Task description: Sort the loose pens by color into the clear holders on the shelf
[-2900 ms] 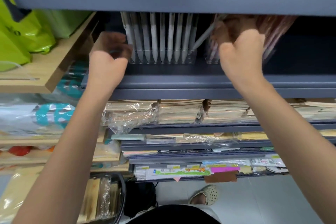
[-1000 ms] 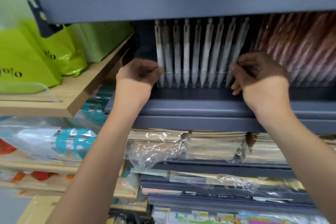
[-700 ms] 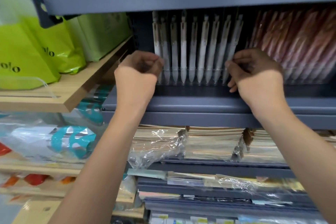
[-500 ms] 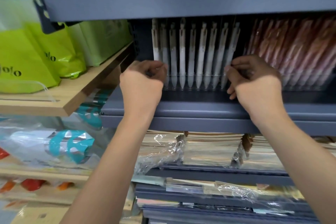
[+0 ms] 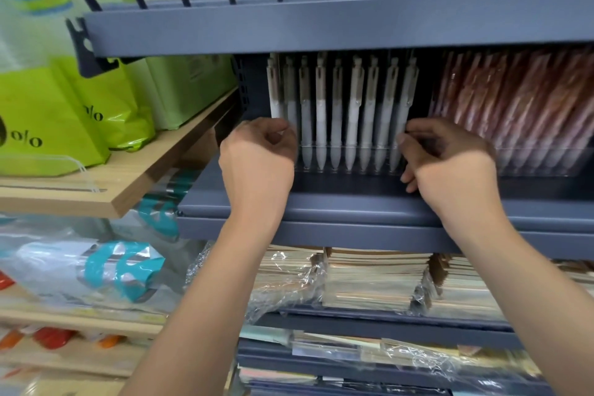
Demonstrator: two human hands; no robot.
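1. The white pens stand tips down in a neat row inside the clear holder. The holder sits on the grey shelf, between the two hands. Reddish-brown pens fill a second holder just beside it on the right.
2. The left hand has its grip curled in, pinching at the holder's left end. The right hand does the same at the right end. The fingertips are hidden behind the knuckles, so each grip may also be catching the end pen along with the wall.
3. If one hand pulls harder than the other, the holder would likely twist on the shelf. The row would then lean and fan out of line.
4. The holder's front wall is low against such tall pens. Tipped forward, they could slide out over the shelf lip and drop toward the wrapped notebooks below.
5. The upper shelf hangs close over the pen tops. Lifting the holder instead of sliding it risks knocking the clips against that edge and jolting pens loose.
6. The right hand sits near the second holder. A shove that way could bump it and tip reddish-brown pens in among the white ones, undoing the colour sort.
7. A pinch that closes on a pen and not the wall would draw that pen out alone.
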